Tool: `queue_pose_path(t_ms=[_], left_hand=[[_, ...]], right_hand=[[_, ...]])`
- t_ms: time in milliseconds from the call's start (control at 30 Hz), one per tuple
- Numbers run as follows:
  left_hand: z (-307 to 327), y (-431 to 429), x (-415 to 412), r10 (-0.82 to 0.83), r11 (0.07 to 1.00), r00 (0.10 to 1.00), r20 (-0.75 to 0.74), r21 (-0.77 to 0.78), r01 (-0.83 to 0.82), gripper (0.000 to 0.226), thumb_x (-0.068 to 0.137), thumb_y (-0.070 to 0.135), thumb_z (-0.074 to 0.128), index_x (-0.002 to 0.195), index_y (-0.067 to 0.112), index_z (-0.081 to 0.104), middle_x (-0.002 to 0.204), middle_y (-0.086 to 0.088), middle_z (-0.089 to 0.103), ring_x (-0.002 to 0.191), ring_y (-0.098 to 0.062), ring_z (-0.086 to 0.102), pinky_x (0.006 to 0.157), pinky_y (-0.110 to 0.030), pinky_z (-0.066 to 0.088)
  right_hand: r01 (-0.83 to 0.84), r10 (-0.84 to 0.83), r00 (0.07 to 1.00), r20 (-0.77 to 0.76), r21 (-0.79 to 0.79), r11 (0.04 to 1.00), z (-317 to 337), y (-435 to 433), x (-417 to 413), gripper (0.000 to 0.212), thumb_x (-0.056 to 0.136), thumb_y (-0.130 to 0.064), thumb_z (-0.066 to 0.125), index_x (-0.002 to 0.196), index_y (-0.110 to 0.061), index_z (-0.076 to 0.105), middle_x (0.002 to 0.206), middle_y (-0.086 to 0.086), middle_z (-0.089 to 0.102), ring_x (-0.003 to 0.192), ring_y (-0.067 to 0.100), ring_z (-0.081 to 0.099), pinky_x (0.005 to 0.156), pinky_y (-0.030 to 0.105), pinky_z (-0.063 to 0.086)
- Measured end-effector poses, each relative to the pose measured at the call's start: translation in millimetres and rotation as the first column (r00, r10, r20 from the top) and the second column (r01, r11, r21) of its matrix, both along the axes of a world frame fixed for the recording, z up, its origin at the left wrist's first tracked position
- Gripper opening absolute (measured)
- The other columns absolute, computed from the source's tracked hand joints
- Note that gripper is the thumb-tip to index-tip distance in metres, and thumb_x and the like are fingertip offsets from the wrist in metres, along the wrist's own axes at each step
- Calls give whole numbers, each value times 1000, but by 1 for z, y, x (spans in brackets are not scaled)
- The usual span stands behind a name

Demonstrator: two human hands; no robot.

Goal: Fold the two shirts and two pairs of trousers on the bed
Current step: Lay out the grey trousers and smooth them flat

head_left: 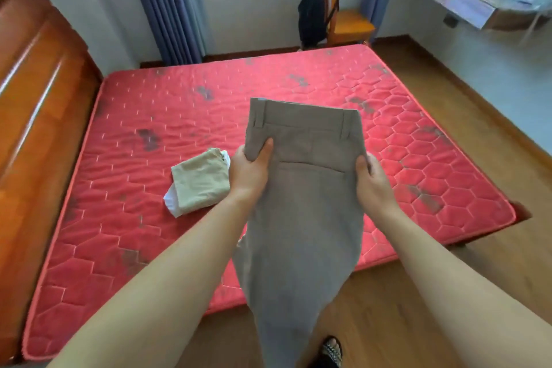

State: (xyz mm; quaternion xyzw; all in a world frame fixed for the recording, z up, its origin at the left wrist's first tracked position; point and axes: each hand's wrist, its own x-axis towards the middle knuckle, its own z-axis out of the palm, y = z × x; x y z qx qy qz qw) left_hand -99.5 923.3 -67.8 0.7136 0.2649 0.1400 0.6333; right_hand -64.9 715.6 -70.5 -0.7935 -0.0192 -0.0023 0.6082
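Trousers hang unfolded, waist gripped by left hand and right hand. A folded pile lies mid-bed, so the task is likely past halfway.

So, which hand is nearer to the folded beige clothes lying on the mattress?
Left. The left hand grips the grey trousers just beside the folded beige clothes; the right hand grips their opposite edge, farther away.

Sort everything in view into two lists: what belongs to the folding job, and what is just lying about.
Job: taupe trousers, gripped by left hand and right hand; folded beige garment on a white garment; red mattress.
Lying about: wooden chair, dark bag hanging on it, blue curtains, wall shelf.
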Motion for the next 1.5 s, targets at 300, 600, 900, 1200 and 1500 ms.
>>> queue_pose_path(t_ms=[300,600,900,1200,1500], left_hand=[[-1,-70,152,18,899,991,133,431,-75,29,91,51,44,108,28,38,81,21,54,71,-12,49,59,-26,26],[-98,-53,259,-262,948,965,5,188,257,46,81,-1,51,115,23,31,98,11,55,85,-1,54,70,-10,42],[-187,1,442,9,876,995,-99,481,40,69,89,21,57,145,12,19,142,-14,36,130,-30,36,108,-38,28],[-449,-66,351,-164,392,567,-807,474,788,59,94,46,37,147,35,12,157,6,9,144,-20,6,109,-60,18],[-542,-83,329,-104,414,583,-806,498,762,62,92,57,29,145,45,-1,157,7,-13,144,-22,-9,105,-67,11]], right_hand=[[206,-134,924,359,-171,963,10,-72,178,12,94,-13,46,102,-10,54,61,-14,47,51,4,44,57,23,29],[-30,50,994,100,-201,979,-88,-71,282,21,94,-5,42,111,-14,52,97,-11,57,88,5,53,77,9,39],[-58,95,992,82,-373,926,-176,5,498,33,93,-15,50,124,-6,51,114,10,56,106,22,53,95,31,39],[-590,476,781,-405,-728,350,-456,-14,391,57,95,-43,42,146,-23,25,157,0,8,143,19,12,114,42,20],[-505,605,727,-325,-850,150,-557,-46,380,64,89,-60,25,146,-43,-1,157,-7,-12,143,17,-14,107,62,-9]])
